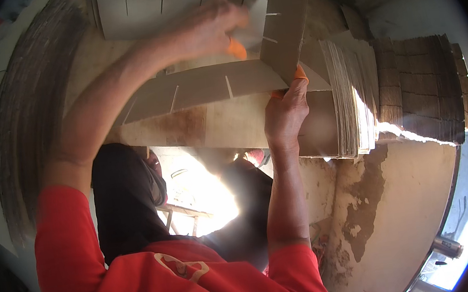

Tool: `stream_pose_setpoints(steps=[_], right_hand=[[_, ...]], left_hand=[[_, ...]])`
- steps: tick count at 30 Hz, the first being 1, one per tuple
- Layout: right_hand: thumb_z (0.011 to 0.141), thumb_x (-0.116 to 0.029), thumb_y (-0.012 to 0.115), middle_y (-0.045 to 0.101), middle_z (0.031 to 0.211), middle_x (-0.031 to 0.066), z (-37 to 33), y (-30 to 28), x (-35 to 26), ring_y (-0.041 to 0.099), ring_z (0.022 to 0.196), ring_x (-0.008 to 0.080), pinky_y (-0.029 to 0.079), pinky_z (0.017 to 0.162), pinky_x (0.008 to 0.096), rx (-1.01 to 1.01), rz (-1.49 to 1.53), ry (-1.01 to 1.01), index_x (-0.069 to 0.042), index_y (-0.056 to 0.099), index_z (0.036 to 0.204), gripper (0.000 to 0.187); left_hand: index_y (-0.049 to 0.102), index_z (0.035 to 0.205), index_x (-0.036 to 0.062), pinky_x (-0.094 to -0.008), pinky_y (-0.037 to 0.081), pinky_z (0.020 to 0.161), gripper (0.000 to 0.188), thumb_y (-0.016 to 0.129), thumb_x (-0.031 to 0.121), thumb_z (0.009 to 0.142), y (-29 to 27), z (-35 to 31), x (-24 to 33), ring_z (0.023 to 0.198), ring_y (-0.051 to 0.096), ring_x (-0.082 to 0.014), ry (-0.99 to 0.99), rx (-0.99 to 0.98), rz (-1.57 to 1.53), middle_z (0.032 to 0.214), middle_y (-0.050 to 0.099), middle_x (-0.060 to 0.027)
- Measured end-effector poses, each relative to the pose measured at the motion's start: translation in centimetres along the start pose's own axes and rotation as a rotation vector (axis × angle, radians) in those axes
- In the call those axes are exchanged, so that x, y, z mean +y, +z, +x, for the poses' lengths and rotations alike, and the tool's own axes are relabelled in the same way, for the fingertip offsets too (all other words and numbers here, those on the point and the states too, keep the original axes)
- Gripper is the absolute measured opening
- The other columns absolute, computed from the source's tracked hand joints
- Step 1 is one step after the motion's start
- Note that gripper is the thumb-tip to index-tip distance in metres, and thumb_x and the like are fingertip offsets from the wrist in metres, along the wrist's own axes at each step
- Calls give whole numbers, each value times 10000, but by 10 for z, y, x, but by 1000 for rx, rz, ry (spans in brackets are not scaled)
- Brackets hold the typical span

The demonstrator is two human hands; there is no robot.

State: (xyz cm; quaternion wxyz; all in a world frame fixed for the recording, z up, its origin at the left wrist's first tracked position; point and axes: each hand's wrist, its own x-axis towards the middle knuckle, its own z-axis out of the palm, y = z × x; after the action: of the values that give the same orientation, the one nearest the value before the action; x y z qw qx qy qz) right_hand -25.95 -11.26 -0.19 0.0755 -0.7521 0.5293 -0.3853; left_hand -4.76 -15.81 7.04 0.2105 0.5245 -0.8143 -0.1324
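Note:
My right hand, with orange covers on its thumb and a finger, is closed on the corner where two slotted cardboard strips meet. One cardboard strip stretches to the left from the grip; the other cardboard strip stands up and away from me. My left hand is in the air above the left strip, smeared by motion. Its orange-covered thumb is apart from its fingers, and nothing shows between them. Behind it, a stack of slotted cardboard sheets lies at the far side of the table.
Beside my right hand stands a bundle of cardboard sheets, with darker slotted stacks farther right. A long stack of cardboard fills the left side. The wooden table ends just above my knees. A stained pale wall panel is at lower right.

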Motion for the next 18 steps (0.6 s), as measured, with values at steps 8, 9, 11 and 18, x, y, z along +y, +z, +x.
stream_pose_setpoints(steps=[8,9,11,18], right_hand=[[763,153,468,460,1322,216,5,2,-14,619,951,360,560,727,356,96,-25,-76,25,339,1305,571],[761,158,471,468,1317,213,4,3,-12,623,957,353,558,737,349,100,-36,-87,21,319,1334,609],[756,165,478,490,1301,206,6,4,-9,631,964,335,554,753,334,104,-36,-105,13,289,1376,665],[810,123,514,496,1342,106,7,2,-24,557,1156,224,480,911,285,132,131,45,-120,311,1419,686]], left_hand=[[535,1109,45,-386,422,914,531,775,162,651,44,69,-116,1125,473,-254,-102,291,493,1114,553,-78],[540,1100,49,-391,421,916,508,764,148,654,49,72,-119,1131,468,-253,-121,286,520,1116,550,-77],[550,1076,55,-397,422,916,461,737,117,659,57,78,-129,1127,470,-252,-90,312,558,1114,548,-76],[574,961,53,-377,446,849,274,639,66,695,58,80,-152,1002,539,-273,85,354,553,986,580,-92]])
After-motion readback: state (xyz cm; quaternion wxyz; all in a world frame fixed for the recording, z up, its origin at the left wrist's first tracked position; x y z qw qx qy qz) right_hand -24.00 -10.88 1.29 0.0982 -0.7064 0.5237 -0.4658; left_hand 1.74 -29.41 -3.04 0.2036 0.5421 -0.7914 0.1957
